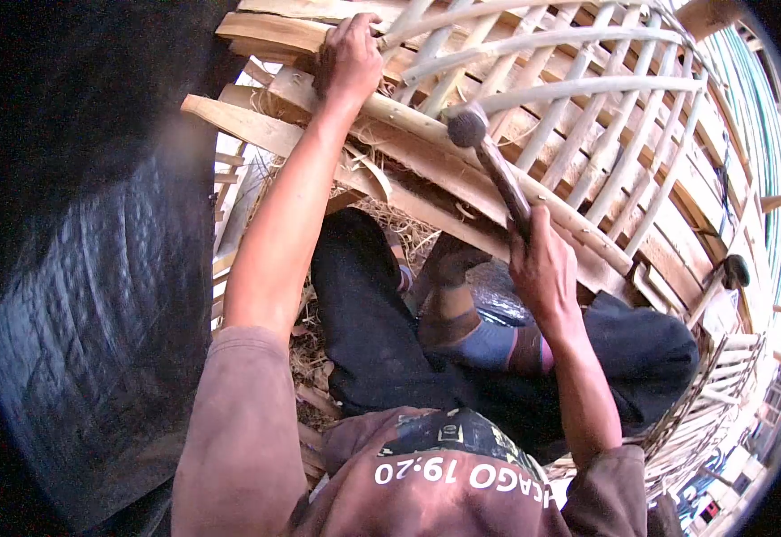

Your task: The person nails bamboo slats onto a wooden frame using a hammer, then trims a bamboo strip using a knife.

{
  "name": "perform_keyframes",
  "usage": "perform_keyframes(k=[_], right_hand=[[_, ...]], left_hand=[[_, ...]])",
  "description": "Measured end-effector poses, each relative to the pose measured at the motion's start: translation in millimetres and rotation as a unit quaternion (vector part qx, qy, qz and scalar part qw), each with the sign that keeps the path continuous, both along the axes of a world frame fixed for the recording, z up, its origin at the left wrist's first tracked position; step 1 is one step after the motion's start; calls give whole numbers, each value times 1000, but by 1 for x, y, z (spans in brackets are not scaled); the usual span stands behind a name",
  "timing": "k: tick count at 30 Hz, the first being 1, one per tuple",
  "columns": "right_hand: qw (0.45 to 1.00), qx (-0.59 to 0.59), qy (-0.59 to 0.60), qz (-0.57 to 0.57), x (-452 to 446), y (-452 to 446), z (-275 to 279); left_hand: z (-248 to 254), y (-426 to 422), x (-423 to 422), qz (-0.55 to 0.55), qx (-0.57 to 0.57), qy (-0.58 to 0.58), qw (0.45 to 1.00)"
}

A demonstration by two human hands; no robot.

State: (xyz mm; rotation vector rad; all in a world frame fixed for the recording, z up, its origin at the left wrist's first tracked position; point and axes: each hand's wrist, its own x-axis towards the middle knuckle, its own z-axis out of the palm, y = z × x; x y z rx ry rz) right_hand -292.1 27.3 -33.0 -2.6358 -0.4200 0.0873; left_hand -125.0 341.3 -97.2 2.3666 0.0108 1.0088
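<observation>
My left hand (pixel 352 58) is closed round the edge of the wooden frame (pixel 426 125) at the top, its fingers curled near the end of a curved stick; what they pinch, if anything, is hidden. My right hand (pixel 542 264) grips a hammer (pixel 502 174) by its dark handle. The hammer's round head lies over the near end of a pale curved rod (pixel 587 87), just above the frame's front rail; whether they touch I cannot tell. Slanting peeled sticks (pixel 542 134) cross the frame under several curved rods.
A loose pointed slat (pixel 247 125) juts out left of the frame. Wood shavings (pixel 408 228) lie on the floor around my legs. Dark plastic sheeting (pixel 95 286) hangs at the left. A woven stick structure (pixel 721 385) stands at the lower right, near a black rounded object (pixel 736 271).
</observation>
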Motion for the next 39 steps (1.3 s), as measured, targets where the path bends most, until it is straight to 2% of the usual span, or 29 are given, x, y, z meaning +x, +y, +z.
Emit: perform_keyframes(k=[1,6,8,10,12,14,16,18,20,21,22,23,24,27,28,30,31,33,35,39], right_hand=[[1000,16,6,-5,-3,0,2],[990,126,15,-58,-15,-2,28],[988,141,-49,-35,-15,-10,2],[1000,-5,16,-15,2,-10,-2],[999,4,24,-25,5,-4,13],[994,82,42,-64,-3,-1,28],[987,142,-10,-76,-12,0,31],[979,189,-64,-39,-14,-6,4],[1000,-18,1,-10,-3,-11,-3],[1000,15,5,2,-8,-9,3],[998,50,-5,21,-3,-3,8],[997,15,72,-27,-5,-1,19],[996,14,80,-26,-13,1,27],[986,162,20,-47,-20,4,39],[985,163,22,-48,-19,2,31],[995,90,-17,-41,-10,-4,3],[998,-3,43,-46,0,-5,-1],[997,52,36,-41,3,0,7],[991,85,79,-63,-2,6,34],[987,144,27,-71,-16,11,42]], left_hand=[[-2,1,6,-23,-1,-62,998],[1,4,2,23,23,-9,999],[-2,7,8,-8,24,-46,999],[-5,2,5,25,17,-7,1000],[-11,5,10,-6,-49,-8,999],[-6,4,3,41,-10,36,998],[-3,6,5,56,19,-2,998],[-2,5,1,45,4,16,999],[-1,2,3,28,-4,-13,1000],[-2,0,5,10,-33,-32,999],[-6,-2,7,-16,-125,-14,992],[-6,6,12,6,-63,-8,998],[-5,7,5,26,-5,11,1000],[-1,4,3,37,1,13,999],[0,3,-1,36,2,15,999],[6,-1,-3,47,0,31,998],[7,-2,-4,34,-3,16,999],[-2,-1,4,22,-18,9,1000],[4,0,-2,47,-7,22,999],[-5,5,2,37,-27,24,999]])
